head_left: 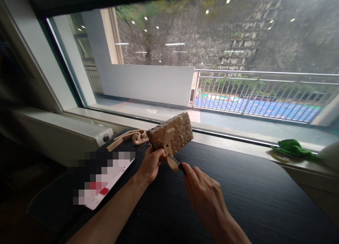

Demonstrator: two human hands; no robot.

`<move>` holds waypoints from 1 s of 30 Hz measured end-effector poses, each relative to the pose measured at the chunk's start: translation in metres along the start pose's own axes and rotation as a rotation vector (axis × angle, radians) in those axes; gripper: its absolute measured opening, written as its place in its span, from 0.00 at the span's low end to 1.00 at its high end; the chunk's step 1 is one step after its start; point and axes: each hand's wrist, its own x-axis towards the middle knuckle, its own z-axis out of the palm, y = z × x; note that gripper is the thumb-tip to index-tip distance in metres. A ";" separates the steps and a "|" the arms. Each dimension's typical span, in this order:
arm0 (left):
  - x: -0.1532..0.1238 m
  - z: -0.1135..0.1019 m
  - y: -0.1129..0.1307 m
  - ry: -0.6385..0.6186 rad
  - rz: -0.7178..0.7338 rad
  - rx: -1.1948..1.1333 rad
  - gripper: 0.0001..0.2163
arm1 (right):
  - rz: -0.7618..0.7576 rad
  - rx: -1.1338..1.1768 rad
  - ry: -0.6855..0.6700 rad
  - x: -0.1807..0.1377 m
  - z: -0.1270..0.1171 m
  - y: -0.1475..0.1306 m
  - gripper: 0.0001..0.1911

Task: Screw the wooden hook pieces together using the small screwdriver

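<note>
A rough brown block (pixel 180 132) with a flaky, bark-like face is tilted above the dark table. Against its near face lies a pale curved wooden piece (pixel 168 139) with a dark hole in it. My left hand (pixel 151 164) is closed on the block's lower left end, its thumb beside the curved piece. In my right hand (pixel 203 185) is a screwdriver (pixel 182 168) with a black handle. Its metal shaft points up and left and meets the curved piece at its lower part. The fingers under the block are hidden.
More curved wooden pieces (pixel 139 136) lie at the table's back left, with small dark screw-like bits beside them. A white, partly blurred flat item (pixel 106 191) rests left of my forearm. A white radiator (pixel 87 132) adjoins the table; a green cloth (pixel 291 148) is on the sill.
</note>
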 end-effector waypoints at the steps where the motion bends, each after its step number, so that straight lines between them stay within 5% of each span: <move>1: -0.001 0.000 0.000 0.003 0.018 0.003 0.05 | 0.044 0.063 0.005 0.001 0.001 -0.003 0.17; 8: -0.004 0.002 0.000 0.008 0.110 0.007 0.05 | 0.586 0.611 -0.151 0.010 -0.004 -0.011 0.20; 12: -0.003 0.002 -0.002 0.031 0.075 0.010 0.05 | 0.525 0.498 -0.192 0.009 -0.008 -0.006 0.19; 19: -0.003 0.003 0.000 0.051 -0.018 0.003 0.06 | 0.056 0.011 -0.077 0.005 -0.014 0.006 0.18; 22: -0.004 0.003 0.000 0.045 -0.014 0.003 0.06 | -0.004 -0.072 -0.065 0.003 -0.010 0.006 0.17; 25: -0.005 0.003 0.000 0.039 0.019 0.004 0.05 | 0.070 0.056 -0.047 0.001 -0.005 -0.001 0.17; 30: -0.006 0.003 0.003 0.019 0.107 -0.001 0.04 | 0.512 0.549 -0.052 0.007 0.000 -0.012 0.19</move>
